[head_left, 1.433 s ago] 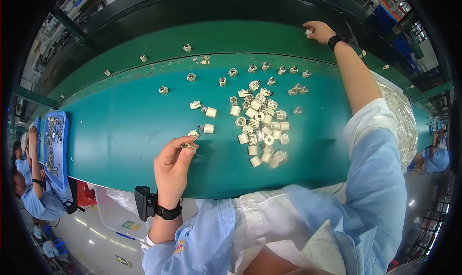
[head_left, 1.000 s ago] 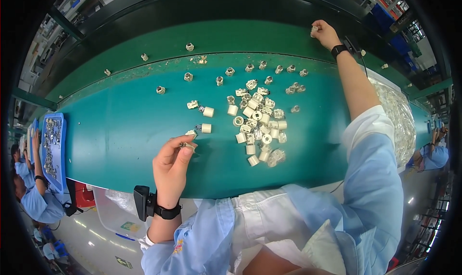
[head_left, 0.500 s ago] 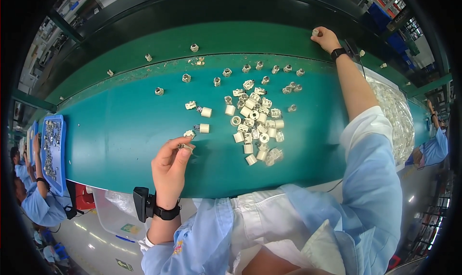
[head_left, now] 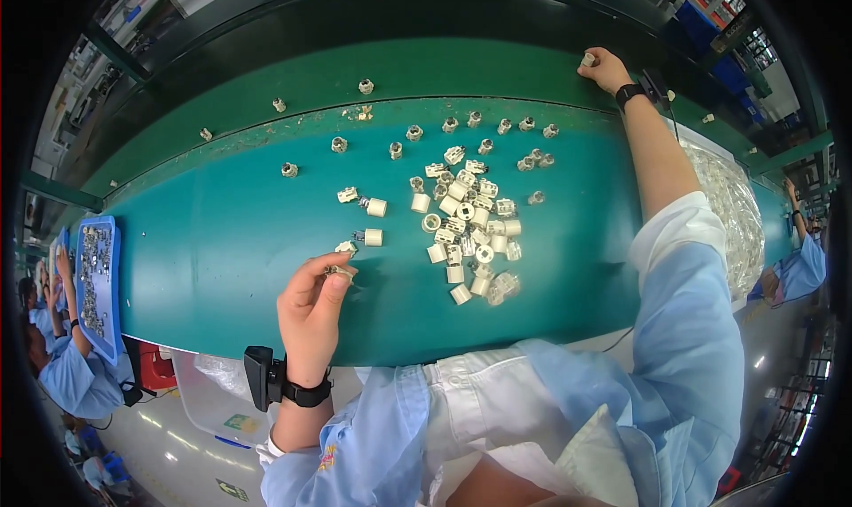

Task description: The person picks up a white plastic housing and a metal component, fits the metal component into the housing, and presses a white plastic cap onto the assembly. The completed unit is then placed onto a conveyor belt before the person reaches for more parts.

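Observation:
My left hand (head_left: 309,310) is closed in a pinch over the near left of the teal work surface (head_left: 213,267). A small cream plastic part (head_left: 340,273) with a dark end shows between its thumb and fingertips. Just beyond the fingers lies a similar cream part (head_left: 347,249), with cream caps with dark inserts (head_left: 374,237) beside it. My right arm reaches far over the green strip (head_left: 497,72), where my right hand (head_left: 607,70) pinches a small cream cylindrical part (head_left: 588,59). Between my arms spreads a pile of cream caps and sockets (head_left: 466,211).
Loose sockets (head_left: 414,133) stand in scattered rows beyond the pile, several on the green strip. A blue tray (head_left: 114,285) of small parts sits at the left, near a co-worker (head_left: 75,365). Clear plastic bags (head_left: 728,214) fill a container at right.
Sockets on the green strip have shifted slightly right, and my right hand also moved slightly right with its part. My left hand keeps its pinch. The co-worker's hands at left have moved.

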Tool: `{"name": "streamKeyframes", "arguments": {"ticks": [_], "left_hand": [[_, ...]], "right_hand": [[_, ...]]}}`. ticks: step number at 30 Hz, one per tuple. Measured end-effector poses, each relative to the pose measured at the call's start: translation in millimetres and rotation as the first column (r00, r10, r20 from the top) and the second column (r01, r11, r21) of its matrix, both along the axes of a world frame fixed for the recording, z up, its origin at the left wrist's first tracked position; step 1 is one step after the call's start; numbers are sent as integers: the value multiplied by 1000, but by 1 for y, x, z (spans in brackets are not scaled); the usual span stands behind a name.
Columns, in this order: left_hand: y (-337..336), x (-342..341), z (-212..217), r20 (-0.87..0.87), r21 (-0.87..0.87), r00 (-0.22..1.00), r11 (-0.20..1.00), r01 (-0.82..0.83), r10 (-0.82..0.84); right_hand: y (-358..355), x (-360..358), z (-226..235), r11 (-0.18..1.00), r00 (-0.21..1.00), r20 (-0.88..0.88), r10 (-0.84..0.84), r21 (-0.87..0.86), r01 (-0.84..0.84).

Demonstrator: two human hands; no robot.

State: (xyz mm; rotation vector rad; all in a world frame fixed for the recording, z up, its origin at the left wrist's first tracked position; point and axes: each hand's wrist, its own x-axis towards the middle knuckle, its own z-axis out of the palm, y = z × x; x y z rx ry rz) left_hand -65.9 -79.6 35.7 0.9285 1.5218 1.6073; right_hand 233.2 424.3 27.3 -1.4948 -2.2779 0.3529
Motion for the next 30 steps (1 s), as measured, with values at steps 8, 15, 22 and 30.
{"name": "streamKeyframes", "arguments": {"ticks": [8, 15, 22, 30], "left_hand": [[-2, 2, 3, 7, 28, 999, 999, -38, 38], [0, 16, 2, -24, 1, 994, 994, 107, -107], [1, 39, 4, -55, -35, 961, 963, 268, -270], [-4, 64, 9, -229, -63, 913, 941, 333, -338]], "right_hand": [[-68, 35, 85, 994, 995, 27, 99, -39, -98], [-226, 117, 119, 976, 875, 469, 121, -217, -18], [-295, 183, 36, 993, 906, 409, -109, 84, 82], [-282, 187, 32, 934, 920, 254, -297, 279, 224]]}}
